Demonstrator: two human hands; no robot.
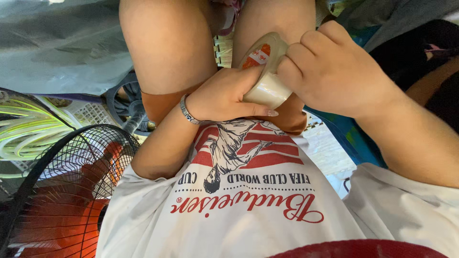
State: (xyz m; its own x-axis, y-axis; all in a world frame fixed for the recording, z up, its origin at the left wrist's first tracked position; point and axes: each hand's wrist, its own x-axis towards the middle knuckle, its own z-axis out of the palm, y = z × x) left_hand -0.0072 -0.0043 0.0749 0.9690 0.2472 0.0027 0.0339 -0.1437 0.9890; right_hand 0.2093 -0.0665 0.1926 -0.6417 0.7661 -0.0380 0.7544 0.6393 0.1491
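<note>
Both hands are on the roll of clear packing tape [266, 71], held up over the lap, just above the white printed shirt [248, 210]. The left hand [224, 98] cups it from below, fingers and thumb clamped round the rim. The right hand [334, 69] closes over the far right side, fingertips pressed to the outer wrap as if feeling for the loose end. A nail dragged slowly round the surface looks like the best way to find it. Near left stands an orange fan [62, 200].
</note>
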